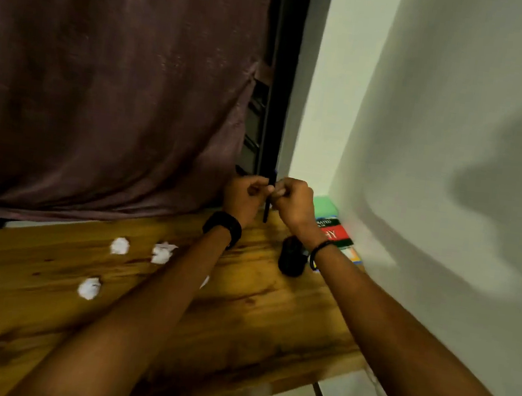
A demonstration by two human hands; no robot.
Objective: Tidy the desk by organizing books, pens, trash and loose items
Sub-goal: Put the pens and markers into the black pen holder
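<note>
Both my hands are raised together above the far right end of the wooden desk (43, 302). My left hand (244, 197) and my right hand (292, 201) each pinch a thin black pen (266, 210) that stands upright between them. Below my right wrist a black cylindrical pen holder (292, 256) stands on the desk. Three crumpled white paper balls (120, 245) (161, 253) (89, 287) lie on the desk to the left of my left forearm. A stack of books (336, 233) lies flat against the wall in the corner, a green one at the far end.
A dark maroon curtain (109, 80) hangs behind the desk. A pale wall (439, 154) runs along the right side, close to my right arm. The desk's near edge ends at lower right, with floor below. A small white scrap (205, 281) peeks from under my left forearm.
</note>
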